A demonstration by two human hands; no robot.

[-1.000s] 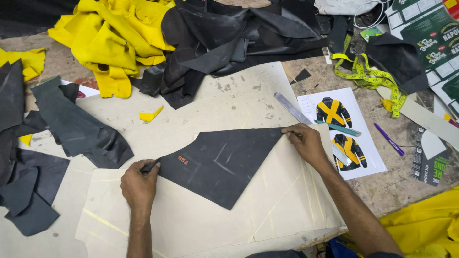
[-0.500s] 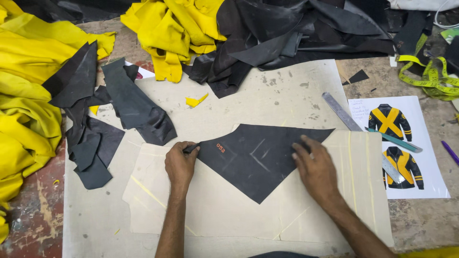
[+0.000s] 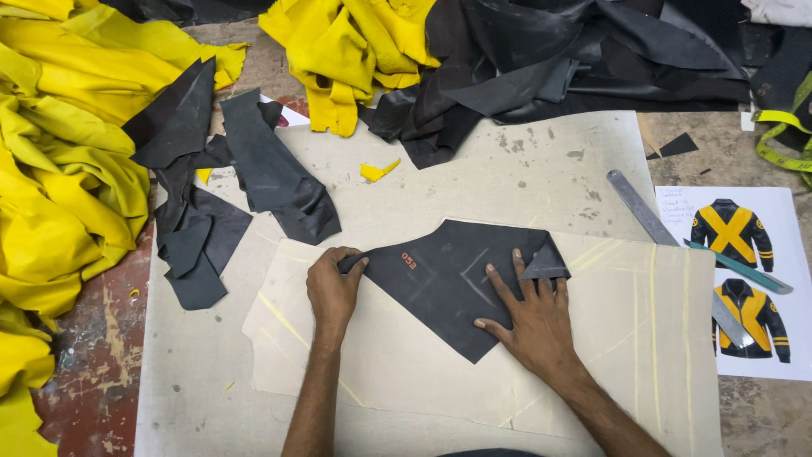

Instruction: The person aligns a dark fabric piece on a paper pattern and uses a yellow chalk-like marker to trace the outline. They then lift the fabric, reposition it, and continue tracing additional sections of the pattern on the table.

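Observation:
A dark grey leather piece (image 3: 440, 279) with chalk lines and a small red mark lies on a beige paper pattern (image 3: 643, 355). My left hand (image 3: 333, 288) pinches the piece's left tip between thumb and fingers. My right hand (image 3: 529, 317) lies flat, fingers spread, on its right part. The piece's right corner (image 3: 545, 264) is folded back over itself, just above my right fingers.
Yellow leather (image 3: 59, 195) is heaped at the left and top. Black scraps (image 3: 228, 195) lie left of the pattern, and a black pile (image 3: 558, 59) sits at the top. A metal ruler (image 3: 651, 224), a teal pen (image 3: 740, 269) and a jacket drawing sheet (image 3: 736, 279) are at the right.
The piece's long right point, flat before, is now folded back over. My right hand stays pressed on the piece; my left hand keeps the left tip.

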